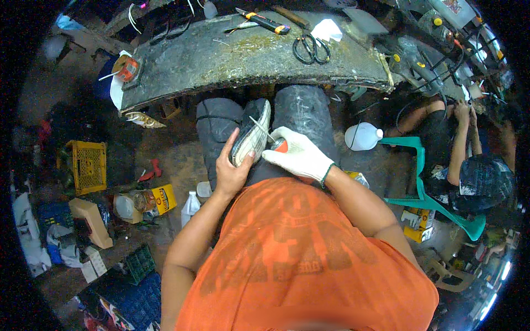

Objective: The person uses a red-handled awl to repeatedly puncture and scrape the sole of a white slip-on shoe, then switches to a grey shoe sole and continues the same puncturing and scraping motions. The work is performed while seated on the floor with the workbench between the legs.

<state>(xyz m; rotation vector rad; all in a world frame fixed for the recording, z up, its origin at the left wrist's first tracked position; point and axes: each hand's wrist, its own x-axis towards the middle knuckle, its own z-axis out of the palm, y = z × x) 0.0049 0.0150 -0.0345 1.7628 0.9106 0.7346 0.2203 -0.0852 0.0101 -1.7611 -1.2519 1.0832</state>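
Note:
My left hand (234, 171), bare, grips a dark shoe (252, 135) with a pale sole, held tilted above my lap between my thighs. Its toe end points away from me. My right hand (298, 154) wears a white knit glove and is closed round the orange handle of an awl (281, 147). The awl's thin pale shaft reaches left across the shoe's sole edge. Whether its tip has entered the shoe, I cannot tell.
Ahead stands a worn workbench (221, 60) bearing black-handled scissors (311, 49), a utility knife (264, 23) and an orange tin (127, 69). A white jug (363, 136) and green plastic stool (422, 187) are rightward, near another person (480, 176). A yellow crate (88, 167) stands left.

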